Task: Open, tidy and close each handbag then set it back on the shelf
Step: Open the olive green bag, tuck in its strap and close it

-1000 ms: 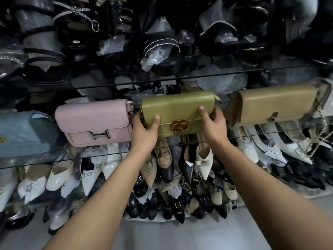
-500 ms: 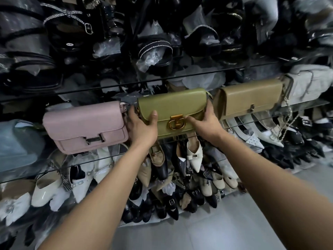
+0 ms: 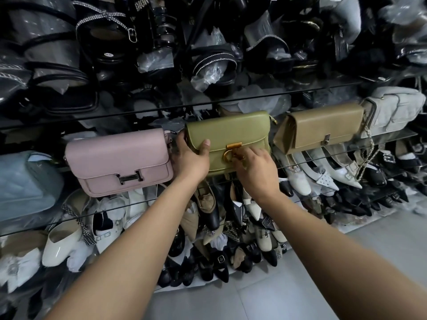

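Observation:
An olive-green handbag (image 3: 231, 132) with a gold clasp (image 3: 232, 151) stands on the glass shelf (image 3: 346, 155), its flap down. My left hand (image 3: 190, 158) grips the bag's left end, thumb on the front. My right hand (image 3: 256, 167) is at the clasp, fingers curled on the gold metal. A pink handbag (image 3: 120, 160) with a silver H clasp stands to the left. A tan handbag (image 3: 323, 127) stands to the right.
A pale blue quilted bag (image 3: 25, 181) is at the far left, a grey bag (image 3: 397, 107) with a chain at the far right. Black shoes and bags in plastic fill the shelf above. Rows of shoes crowd the shelves below, over a grey tiled floor (image 3: 231, 303).
My right hand slid from the green bag's right end to the gold clasp at its front. My left hand kept its grip on the left end.

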